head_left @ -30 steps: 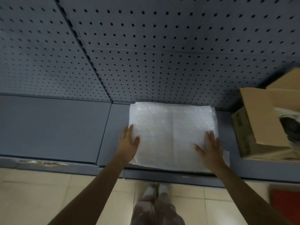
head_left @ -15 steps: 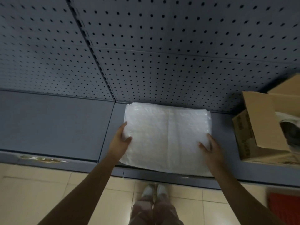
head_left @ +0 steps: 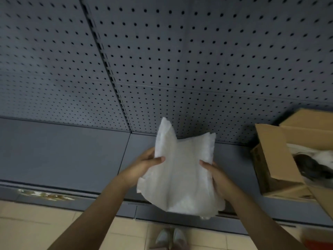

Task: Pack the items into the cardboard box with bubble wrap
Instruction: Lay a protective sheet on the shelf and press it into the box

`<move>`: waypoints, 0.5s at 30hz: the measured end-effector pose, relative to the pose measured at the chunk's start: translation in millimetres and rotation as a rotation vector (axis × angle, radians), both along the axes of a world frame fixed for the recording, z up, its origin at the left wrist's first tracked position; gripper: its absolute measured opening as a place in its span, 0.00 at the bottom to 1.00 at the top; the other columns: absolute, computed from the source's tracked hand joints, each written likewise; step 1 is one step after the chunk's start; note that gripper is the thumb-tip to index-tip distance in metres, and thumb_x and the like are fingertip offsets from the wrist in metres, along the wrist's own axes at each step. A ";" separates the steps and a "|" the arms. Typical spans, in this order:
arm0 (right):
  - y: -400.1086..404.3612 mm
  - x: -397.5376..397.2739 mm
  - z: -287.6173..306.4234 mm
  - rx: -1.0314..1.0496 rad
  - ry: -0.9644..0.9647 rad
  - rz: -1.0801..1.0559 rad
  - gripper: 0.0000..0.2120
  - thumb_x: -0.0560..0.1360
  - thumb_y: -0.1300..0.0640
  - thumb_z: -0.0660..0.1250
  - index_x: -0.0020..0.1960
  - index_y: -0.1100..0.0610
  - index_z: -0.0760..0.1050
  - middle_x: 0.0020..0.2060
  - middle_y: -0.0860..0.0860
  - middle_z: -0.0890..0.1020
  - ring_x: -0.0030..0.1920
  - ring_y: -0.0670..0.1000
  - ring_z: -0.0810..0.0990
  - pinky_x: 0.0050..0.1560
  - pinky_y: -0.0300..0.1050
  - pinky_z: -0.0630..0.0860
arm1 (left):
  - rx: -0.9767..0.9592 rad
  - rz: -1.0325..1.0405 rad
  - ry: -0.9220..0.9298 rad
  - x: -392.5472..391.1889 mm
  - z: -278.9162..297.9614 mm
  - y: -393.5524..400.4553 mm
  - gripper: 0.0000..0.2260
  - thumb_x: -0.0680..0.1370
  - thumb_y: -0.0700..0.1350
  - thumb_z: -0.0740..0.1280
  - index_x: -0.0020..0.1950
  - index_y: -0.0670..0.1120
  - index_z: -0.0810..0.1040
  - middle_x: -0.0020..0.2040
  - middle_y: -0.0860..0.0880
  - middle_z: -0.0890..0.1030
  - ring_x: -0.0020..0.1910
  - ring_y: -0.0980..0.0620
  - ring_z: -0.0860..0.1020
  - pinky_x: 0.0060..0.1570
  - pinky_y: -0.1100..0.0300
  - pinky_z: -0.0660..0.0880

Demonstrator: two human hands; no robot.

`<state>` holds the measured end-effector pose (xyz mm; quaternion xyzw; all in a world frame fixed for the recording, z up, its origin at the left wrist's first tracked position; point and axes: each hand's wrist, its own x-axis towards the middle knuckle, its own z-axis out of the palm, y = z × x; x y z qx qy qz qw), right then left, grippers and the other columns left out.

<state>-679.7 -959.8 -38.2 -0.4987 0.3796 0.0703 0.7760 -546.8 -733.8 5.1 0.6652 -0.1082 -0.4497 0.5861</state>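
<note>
A white sheet of bubble wrap (head_left: 182, 174) hangs bunched and lifted above the grey shelf (head_left: 63, 156). My left hand (head_left: 144, 166) grips its left edge, thumb on top. Its right edge is held by my right hand (head_left: 219, 179). An open cardboard box (head_left: 273, 159) stands on the shelf at the right, flaps up. Inside it lie a dark item (head_left: 313, 166) and some white wrapping (head_left: 306, 150); most of the box's inside runs off the frame.
A grey pegboard wall (head_left: 162, 60) rises behind the shelf. Tiled floor (head_left: 36, 228) lies below the shelf's front edge, with my shoes (head_left: 170, 238) on it. A red thing (head_left: 317, 242) shows at the bottom right corner.
The bubble wrap lay flat on the shelf under my palms; both hands have closed on its side edges and lifted it, so it now sags folded between them.
</note>
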 end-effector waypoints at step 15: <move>72.1 15.3 30.3 0.138 -0.194 -0.109 0.21 0.76 0.51 0.67 0.68 0.48 0.71 0.58 0.53 0.82 0.59 0.53 0.80 0.66 0.58 0.71 | -0.081 0.061 0.204 -63.5 5.8 -58.8 0.22 0.75 0.66 0.51 0.63 0.61 0.73 0.58 0.57 0.80 0.56 0.60 0.78 0.54 0.65 0.74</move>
